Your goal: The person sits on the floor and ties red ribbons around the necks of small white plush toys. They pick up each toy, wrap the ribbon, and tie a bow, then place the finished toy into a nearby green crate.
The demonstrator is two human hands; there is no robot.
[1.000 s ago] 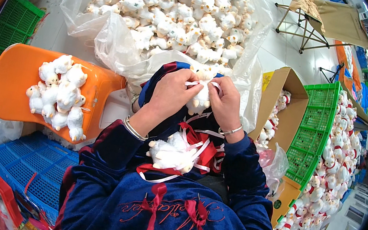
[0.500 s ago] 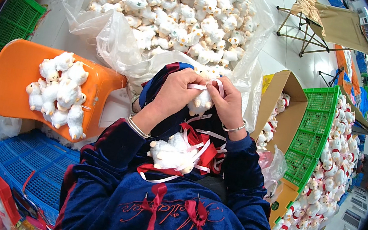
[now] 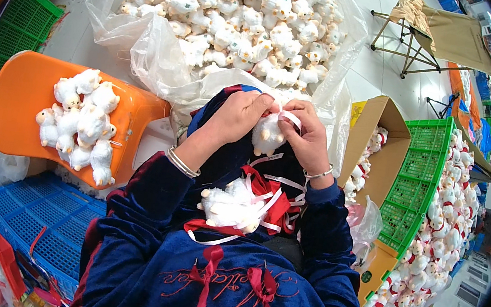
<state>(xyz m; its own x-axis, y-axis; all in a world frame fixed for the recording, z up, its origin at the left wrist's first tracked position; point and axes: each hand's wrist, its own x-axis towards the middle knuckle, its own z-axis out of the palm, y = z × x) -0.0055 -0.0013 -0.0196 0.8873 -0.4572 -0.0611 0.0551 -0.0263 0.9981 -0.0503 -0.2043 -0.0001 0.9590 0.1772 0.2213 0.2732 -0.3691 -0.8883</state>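
Note:
A small white plush animal (image 3: 267, 136) hangs above my lap between my hands, its cream feet toward me. My left hand (image 3: 240, 114) is closed at its neck; the fingers hide part of the toy there. Thumb and fingers of my right hand (image 3: 308, 136) pinch a white ribbon (image 3: 291, 118), which bends in a short loop beside the neck. Lower on my lap lies another white plush animal (image 3: 230, 207), on its side. Red cloth pieces (image 3: 280, 209) with white ribbons lie next to it, partly under the ribbons.
Ahead, a clear plastic bag (image 3: 152, 54) holds a heap of white plush toys (image 3: 234, 15). Several more sit on an orange stool (image 3: 16, 113) at left, above a blue crate (image 3: 46, 213). At right stand a cardboard box (image 3: 391, 134), a green crate (image 3: 410, 178) and toys with red collars (image 3: 437, 227).
My left hand has moved in against the toy's neck, and the ribbon stretch it pinched is no longer visible. My right hand has shifted slightly right and down; more of the toy's body shows.

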